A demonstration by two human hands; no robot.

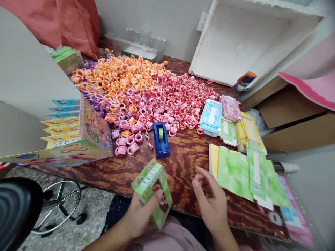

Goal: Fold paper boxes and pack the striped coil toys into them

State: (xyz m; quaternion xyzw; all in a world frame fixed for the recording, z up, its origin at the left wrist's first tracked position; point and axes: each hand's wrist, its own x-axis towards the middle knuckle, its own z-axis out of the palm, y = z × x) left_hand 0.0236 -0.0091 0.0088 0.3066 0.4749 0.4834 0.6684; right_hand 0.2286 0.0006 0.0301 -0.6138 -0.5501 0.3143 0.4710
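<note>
My left hand (138, 214) is wrapped round a small green box (161, 209), tilted, with a window through which red-and-white coils show. Over the table's front part, my right hand (211, 202) is open and empty, its thumb and fingers loosely apart. It is nearest to the flat green cartons (232, 170) lying on the right. A blue tape dispenser (161, 141) with a greenish roll stands just beyond the box. Behind it spreads a big heap of coiled rings, orange-and-white (125, 75), red-and-white (180, 96) and pink-and-white (133, 148).
A printed display carton (95, 132) holding several yellow and blue boxes stands at the left. Stacks of blue cards (210, 116) and yellow cartons (250, 130) lie right. A clear plastic tub (138, 43) sits at the back; a black stool (19, 212) is at lower left.
</note>
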